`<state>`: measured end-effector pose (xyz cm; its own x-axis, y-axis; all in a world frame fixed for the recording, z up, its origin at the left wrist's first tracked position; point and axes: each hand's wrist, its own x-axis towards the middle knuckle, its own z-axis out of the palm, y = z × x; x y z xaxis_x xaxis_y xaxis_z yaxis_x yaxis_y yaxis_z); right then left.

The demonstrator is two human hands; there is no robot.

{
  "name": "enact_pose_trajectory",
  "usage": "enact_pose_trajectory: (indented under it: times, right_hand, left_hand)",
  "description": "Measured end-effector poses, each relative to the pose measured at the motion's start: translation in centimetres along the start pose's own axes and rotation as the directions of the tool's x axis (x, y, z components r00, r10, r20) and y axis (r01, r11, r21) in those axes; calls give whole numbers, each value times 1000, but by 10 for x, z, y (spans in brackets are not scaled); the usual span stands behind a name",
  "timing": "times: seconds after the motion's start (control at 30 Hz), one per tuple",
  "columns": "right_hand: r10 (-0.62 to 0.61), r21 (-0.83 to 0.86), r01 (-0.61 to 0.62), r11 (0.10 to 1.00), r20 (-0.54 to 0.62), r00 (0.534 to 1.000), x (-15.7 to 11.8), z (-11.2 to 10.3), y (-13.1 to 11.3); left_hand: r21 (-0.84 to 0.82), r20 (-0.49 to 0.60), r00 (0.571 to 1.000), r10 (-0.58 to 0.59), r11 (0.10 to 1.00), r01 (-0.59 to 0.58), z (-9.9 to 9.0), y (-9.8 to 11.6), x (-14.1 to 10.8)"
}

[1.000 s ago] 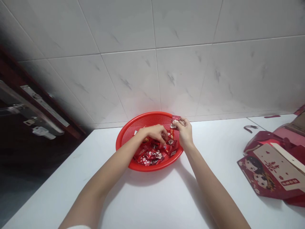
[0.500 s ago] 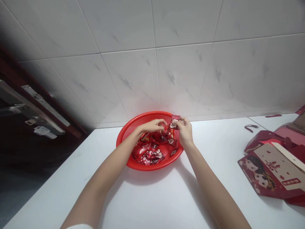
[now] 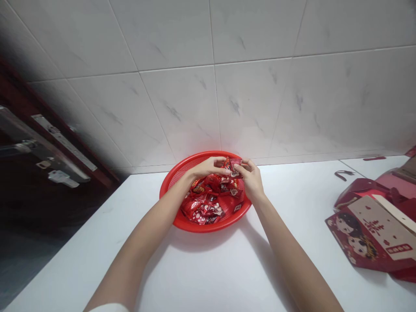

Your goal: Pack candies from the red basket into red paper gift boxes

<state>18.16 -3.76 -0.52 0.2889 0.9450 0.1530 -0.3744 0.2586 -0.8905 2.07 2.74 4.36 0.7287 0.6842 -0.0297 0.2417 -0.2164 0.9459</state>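
Note:
A red perforated oval basket (image 3: 191, 226) holds several small red wrapped packets (image 3: 208, 211). Over its back part, my left hand (image 3: 211, 168) is closed on a red and orange packet (image 3: 227, 164), its thumb pointing right. My right hand (image 3: 252, 178), at the basket's right rim, pinches a dark red packet (image 3: 236, 172) with white print. Both hands are close together, their fingertips nearly meeting around the packets.
The basket stands on a white table (image 3: 208, 277) against a tiled wall (image 3: 182, 108). Red and cream printed boxes (image 3: 370, 234) lie at the right, with a small dark cord (image 3: 341, 174) behind. A dark door with a lock (image 3: 58, 143) is at the left.
My left hand has come up out of the pile with a packet and moved right, towards my right hand. My right hand still holds its packet, now slightly lower.

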Motion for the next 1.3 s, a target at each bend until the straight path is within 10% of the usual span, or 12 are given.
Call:
enact_pose_trajectory:
  times: [1.3]
  right_hand:
    - [13, 53, -12, 998, -13, 1000, -1, 3, -4]
  left_hand:
    - [-169, -260, 964, 48, 981, -95, -12, -14, 4]
